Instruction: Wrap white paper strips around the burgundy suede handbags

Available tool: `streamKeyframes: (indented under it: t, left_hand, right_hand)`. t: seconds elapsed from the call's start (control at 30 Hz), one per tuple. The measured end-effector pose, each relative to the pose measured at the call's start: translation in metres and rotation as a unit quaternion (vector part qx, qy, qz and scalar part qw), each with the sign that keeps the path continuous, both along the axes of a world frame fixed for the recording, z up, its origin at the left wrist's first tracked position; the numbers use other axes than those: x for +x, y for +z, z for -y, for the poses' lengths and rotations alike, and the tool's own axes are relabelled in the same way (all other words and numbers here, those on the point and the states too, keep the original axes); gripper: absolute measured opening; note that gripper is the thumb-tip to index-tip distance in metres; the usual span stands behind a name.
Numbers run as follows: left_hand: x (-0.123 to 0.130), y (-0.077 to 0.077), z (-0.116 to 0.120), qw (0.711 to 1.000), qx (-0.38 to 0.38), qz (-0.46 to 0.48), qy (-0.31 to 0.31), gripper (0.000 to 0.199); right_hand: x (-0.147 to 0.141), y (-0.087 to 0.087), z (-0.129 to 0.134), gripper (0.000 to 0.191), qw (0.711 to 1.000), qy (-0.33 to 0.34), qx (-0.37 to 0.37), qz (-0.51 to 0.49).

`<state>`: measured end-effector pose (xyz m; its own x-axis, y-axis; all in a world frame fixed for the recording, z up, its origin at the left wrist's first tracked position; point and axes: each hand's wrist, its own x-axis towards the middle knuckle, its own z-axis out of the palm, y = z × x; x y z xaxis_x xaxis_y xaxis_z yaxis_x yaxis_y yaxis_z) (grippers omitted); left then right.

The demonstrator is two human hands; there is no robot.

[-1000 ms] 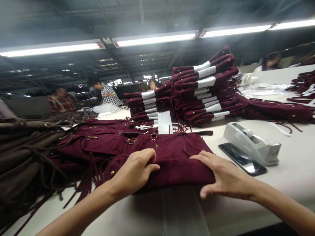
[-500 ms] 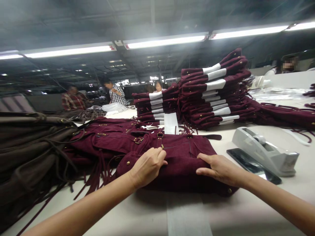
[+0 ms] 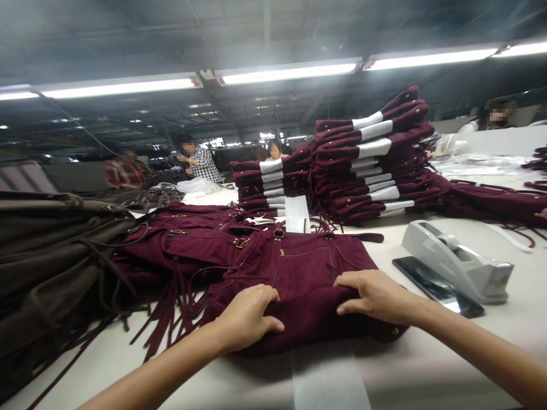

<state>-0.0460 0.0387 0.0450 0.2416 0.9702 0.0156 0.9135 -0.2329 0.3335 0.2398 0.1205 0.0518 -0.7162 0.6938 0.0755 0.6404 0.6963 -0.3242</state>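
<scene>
A maroon suede-like bag (image 3: 301, 267) lies flat before me, with a zip, brass buckles and straps on its upper face. My left hand (image 3: 250, 316) grips the bag's near edge at its left part, thumb in front and fingers over the top. Toward the right end, my right hand (image 3: 376, 293) holds the same edge between thumb and fingers. The fabric between both hands is folded up a little. From beneath the bag, a white strip (image 3: 331, 378) runs toward me over the pale table (image 3: 239, 384).
More maroon bags (image 3: 188, 233) with fringes lie left, beside dark brown bags (image 3: 47, 273). Behind rise stacks of maroon bags (image 3: 337, 165) banded in white. A grey tape dispenser (image 3: 457, 262) and a phone (image 3: 431, 285) sit at right. Several people are farther back.
My left hand has come down from near the zip pull to the bag's near edge, its thumb now in front. My right hand has shifted slightly left, still on the bag.
</scene>
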Motion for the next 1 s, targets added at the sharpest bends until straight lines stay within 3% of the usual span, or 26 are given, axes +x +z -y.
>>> streamKeyframes:
  t: [0.1,0.2,0.3,0.4,0.47,0.53,0.6,0.67,0.77,0.83,0.9,1.0]
  left_hand:
    - [0.002,0.002,-0.004,0.999,0.011,0.031,0.022,0.021]
    - [0.001,0.006,-0.008,0.996,0.060,0.061,0.021,0.020]
    - [-0.003,0.010,-0.010,0.986,0.161,0.044,-0.014,0.021]
    - [-0.004,0.006,-0.016,0.952,0.292,-0.040,-0.084,0.018]
    - [-0.006,-0.002,-0.022,0.912,0.371,-0.109,-0.135,0.017]
    - [-0.010,-0.014,-0.028,0.868,0.433,-0.161,-0.184,0.016]
    - [-0.015,-0.026,-0.032,0.841,0.464,-0.182,-0.211,0.013]
    - [-0.021,-0.034,-0.030,0.849,0.459,-0.171,-0.197,0.009]
    - [-0.029,-0.035,-0.019,0.902,0.390,-0.123,-0.137,0.015]
    - [-0.035,-0.031,-0.010,0.938,0.317,-0.096,-0.102,0.039]
    - [-0.039,-0.027,-0.003,0.965,0.238,-0.085,-0.067,0.060]
    - [-0.037,-0.020,0.001,0.985,0.150,-0.081,0.016,0.053]
  right_hand:
    - [0.000,0.001,0.003,0.038,1.000,0.018,-0.005,-0.024]
    - [-0.004,-0.001,0.002,0.040,0.997,-0.020,-0.028,-0.072]
    - [-0.010,-0.005,-0.006,0.036,0.982,-0.053,-0.097,-0.151]
    - [-0.016,-0.013,-0.017,0.030,0.970,-0.062,-0.130,-0.194]
    - [-0.020,-0.020,-0.022,0.024,0.977,-0.069,-0.077,-0.184]
    - [-0.022,-0.026,-0.024,0.019,0.986,-0.060,0.045,-0.147]
    - [-0.022,-0.034,-0.022,0.018,0.976,-0.019,0.191,-0.100]
    - [-0.021,-0.041,-0.018,0.019,0.950,0.035,0.303,-0.067]
    - [-0.016,-0.048,-0.011,0.020,0.929,0.073,0.359,-0.050]
    - [-0.012,-0.048,-0.009,0.013,0.941,0.065,0.329,-0.046]
    - [-0.005,-0.042,-0.008,0.009,0.966,0.042,0.250,-0.051]
    - [0.006,-0.027,-0.010,0.036,0.995,0.006,0.089,-0.051]
